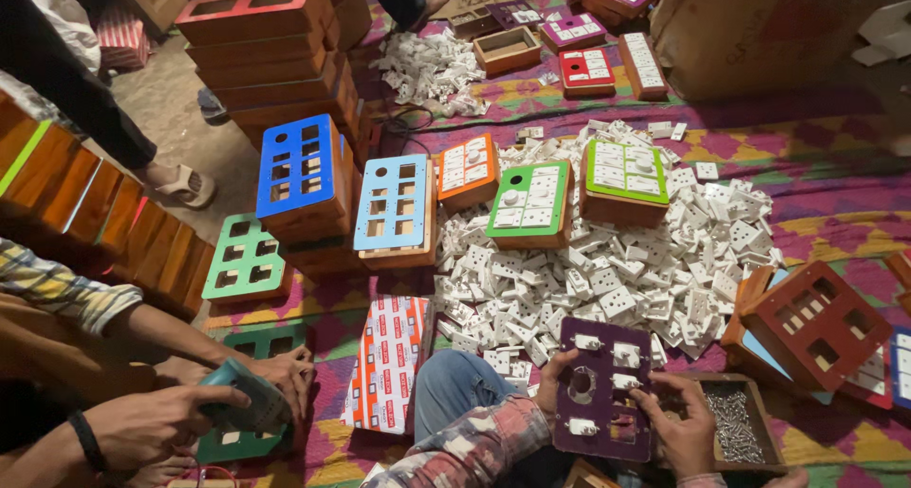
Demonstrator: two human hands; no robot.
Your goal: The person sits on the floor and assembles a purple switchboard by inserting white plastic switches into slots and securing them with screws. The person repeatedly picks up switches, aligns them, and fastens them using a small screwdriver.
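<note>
OK: big heap of white switch modules spread on the patterned floor mat, just above the purple switch board. Board sits at bottom centre, propped on the lap. Left hand grips its left edge, fingers wrapped. Right hand holds the right edge, fingers pinched. Box of screws just right.

The person wears blue denim jeans, one knee showing near the bottom of the view. A sleeve in a red, white and grey checked or mottled pattern covers the left forearm. Both the left hand and right hand are bare, without gloves or rings.
</note>
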